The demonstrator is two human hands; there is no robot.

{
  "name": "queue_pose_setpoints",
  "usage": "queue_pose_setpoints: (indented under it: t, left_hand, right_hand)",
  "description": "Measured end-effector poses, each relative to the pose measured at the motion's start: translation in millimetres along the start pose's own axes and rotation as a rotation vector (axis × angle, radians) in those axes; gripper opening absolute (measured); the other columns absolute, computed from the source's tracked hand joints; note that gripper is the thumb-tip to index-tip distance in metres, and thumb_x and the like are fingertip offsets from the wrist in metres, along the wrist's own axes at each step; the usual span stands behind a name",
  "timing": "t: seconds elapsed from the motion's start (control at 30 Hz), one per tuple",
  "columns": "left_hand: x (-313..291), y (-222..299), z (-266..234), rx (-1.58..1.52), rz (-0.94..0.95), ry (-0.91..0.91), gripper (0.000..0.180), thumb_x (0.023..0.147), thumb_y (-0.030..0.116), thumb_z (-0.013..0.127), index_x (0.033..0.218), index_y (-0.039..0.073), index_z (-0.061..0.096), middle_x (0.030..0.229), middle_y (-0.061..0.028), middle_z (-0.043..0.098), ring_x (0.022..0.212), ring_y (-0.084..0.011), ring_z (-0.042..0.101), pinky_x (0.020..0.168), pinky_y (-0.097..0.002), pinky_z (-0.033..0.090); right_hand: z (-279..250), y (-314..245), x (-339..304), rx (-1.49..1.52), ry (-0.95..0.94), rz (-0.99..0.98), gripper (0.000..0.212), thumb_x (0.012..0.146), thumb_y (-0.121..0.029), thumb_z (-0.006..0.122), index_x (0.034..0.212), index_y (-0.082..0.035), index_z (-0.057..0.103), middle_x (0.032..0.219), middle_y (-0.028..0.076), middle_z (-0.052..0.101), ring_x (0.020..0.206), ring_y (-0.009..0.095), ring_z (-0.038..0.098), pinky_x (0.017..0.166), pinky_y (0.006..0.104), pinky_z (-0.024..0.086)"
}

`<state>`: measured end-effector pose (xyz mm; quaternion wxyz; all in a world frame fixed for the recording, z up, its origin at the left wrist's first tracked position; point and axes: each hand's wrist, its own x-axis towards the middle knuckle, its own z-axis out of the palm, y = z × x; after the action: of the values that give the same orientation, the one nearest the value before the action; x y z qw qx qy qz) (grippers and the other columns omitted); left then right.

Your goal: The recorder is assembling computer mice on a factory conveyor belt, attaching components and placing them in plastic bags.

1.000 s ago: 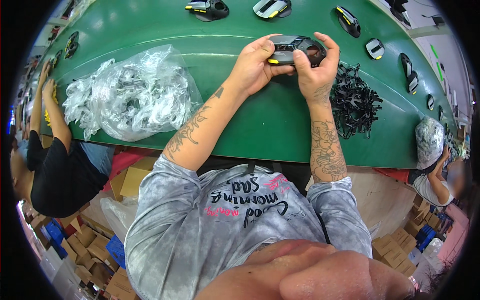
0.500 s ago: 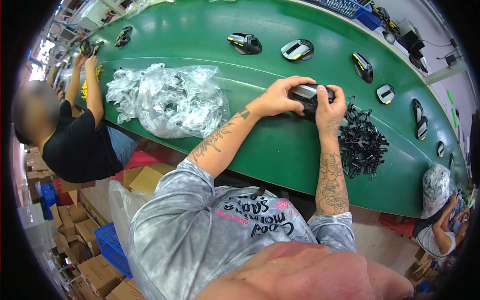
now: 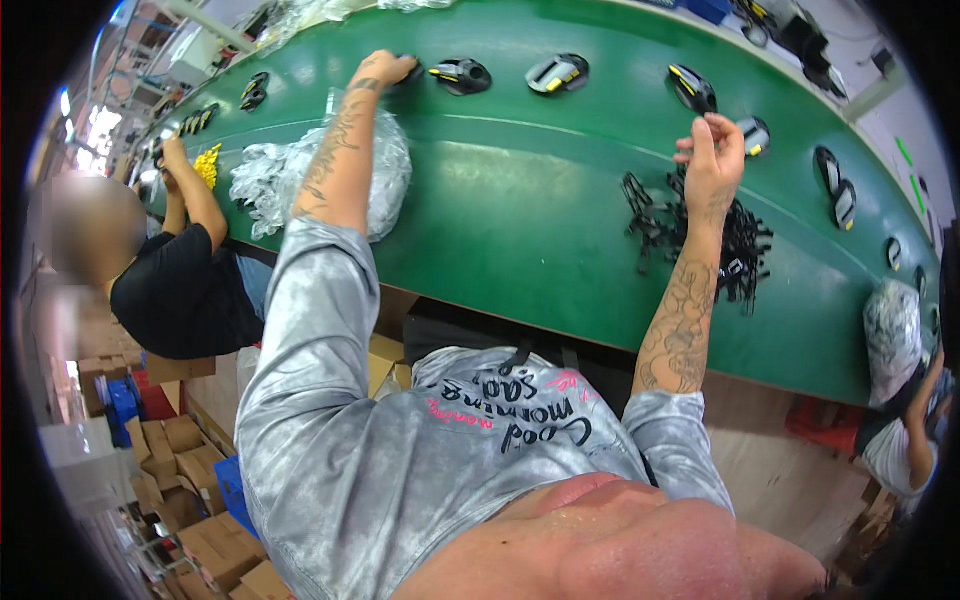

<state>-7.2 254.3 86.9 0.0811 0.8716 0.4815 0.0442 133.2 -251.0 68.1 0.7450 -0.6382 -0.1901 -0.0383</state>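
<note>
My left hand (image 3: pixel 385 69) is stretched to the far side of the green table, its fingers closed over a dark mouse-shaped plastic piece (image 3: pixel 406 76) that they mostly hide. Just right of it lies a similar black piece with grey and yellow parts (image 3: pixel 460 76). A grey-topped one (image 3: pixel 558 74) sits farther along. My right hand (image 3: pixel 714 165) is raised with bent fingers apart, nothing seen in it. Beyond its fingertips is another black and yellow piece (image 3: pixel 692 90), and a grey one (image 3: pixel 754 137) is beside it. Under that hand spreads a pile of small black clips (image 3: pixel 745 245).
Clear plastic bags (image 3: pixel 390 175) lie on the green table (image 3: pixel 500 230) beside my left forearm. At the left a co-worker in a black shirt (image 3: pixel 175 300) handles something near yellow parts (image 3: pixel 207 165). Another bag (image 3: pixel 893 335) and a person are at the right. Cardboard boxes (image 3: pixel 215 545) stand lower left.
Both hands held a black and grey piece together over the table. They have parted: the left moved far left with a dark piece, the right let go and moved up and right.
</note>
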Motion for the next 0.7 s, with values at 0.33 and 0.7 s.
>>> queue_pose_setpoints:
  t: [0.33,0.7]
  left_hand:
    - [-30,82,81,0.423,0.653,0.106,0.065,0.086,0.018,0.064,0.148,0.029,0.052,0.153,-0.0181,0.048,0.143,-0.0443,0.040,0.113,-0.0649,0.037]
    - [-195,141,35,-1.272,0.470,-0.419,0.082,0.073,0.027,0.092,0.144,0.006,0.055,0.106,-0.0079,0.065,0.075,-0.0123,0.062,0.060,-0.0253,0.051]
  right_hand:
    - [-25,-27,-29,-1.062,-0.642,0.264,0.045,0.078,-0.031,0.081,0.111,-0.002,0.075,0.108,0.014,0.075,0.104,0.029,0.070,0.097,0.0383,0.052]
    - [3,-14,-32,-1.175,-0.681,0.266,0.041,0.076,-0.027,0.081,0.112,-0.008,0.073,0.101,0.010,0.075,0.109,0.029,0.067,0.102,0.0459,0.039]
